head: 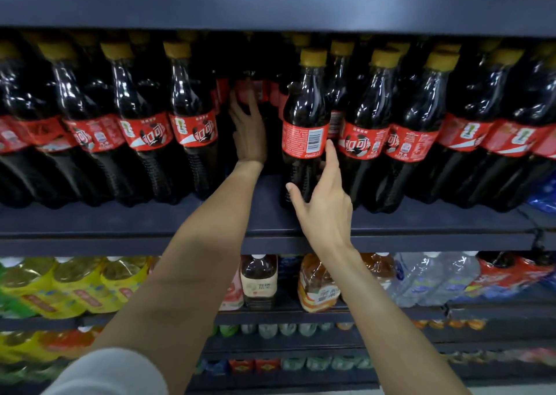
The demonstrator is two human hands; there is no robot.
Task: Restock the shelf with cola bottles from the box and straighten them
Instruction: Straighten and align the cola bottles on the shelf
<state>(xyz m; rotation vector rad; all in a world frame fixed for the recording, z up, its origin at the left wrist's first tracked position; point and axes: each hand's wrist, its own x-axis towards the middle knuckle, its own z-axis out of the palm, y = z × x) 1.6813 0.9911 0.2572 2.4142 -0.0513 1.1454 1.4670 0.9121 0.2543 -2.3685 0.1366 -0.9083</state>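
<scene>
While left hand (249,130) reaches deep touching a rear bottle (252,89), grip unclear, yellow-capped red-label cola bottle (305,130) upright at 12 o'clock of right hand (323,211), fingers loosely spread on its base.
</scene>
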